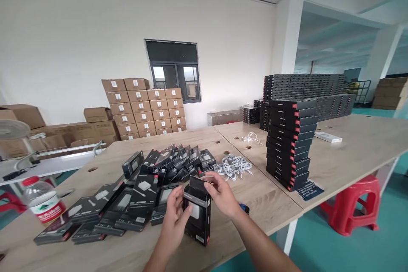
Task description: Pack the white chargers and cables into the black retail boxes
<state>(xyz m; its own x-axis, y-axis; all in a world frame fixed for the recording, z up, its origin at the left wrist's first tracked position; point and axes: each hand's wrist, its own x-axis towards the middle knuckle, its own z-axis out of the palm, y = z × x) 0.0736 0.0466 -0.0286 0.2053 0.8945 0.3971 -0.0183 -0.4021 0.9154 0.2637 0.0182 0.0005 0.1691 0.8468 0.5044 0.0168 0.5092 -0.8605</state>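
A black charger box [196, 216] stands upright near the front edge of the table, its top flap raised and a pale charger pictured on its front. My left hand [174, 220] grips it from the left side, thumb across the front. At the top, my right hand [221, 194] has its fingers and thumb around the flap and upper right corner. More black charger boxes [143, 193] lie in a loose heap to the left. Behind my right hand is a pile of coiled white cables [234, 166]. Whatever is inside the held box is hidden.
A tall stack of black boxes [288, 144] rises on the right, beside a dark printed sheet [309, 190]. A drink bottle [44, 204] stands far left. A small blue object [244, 208] lies partly behind my right wrist. A red stool [353, 206] is beside the table.
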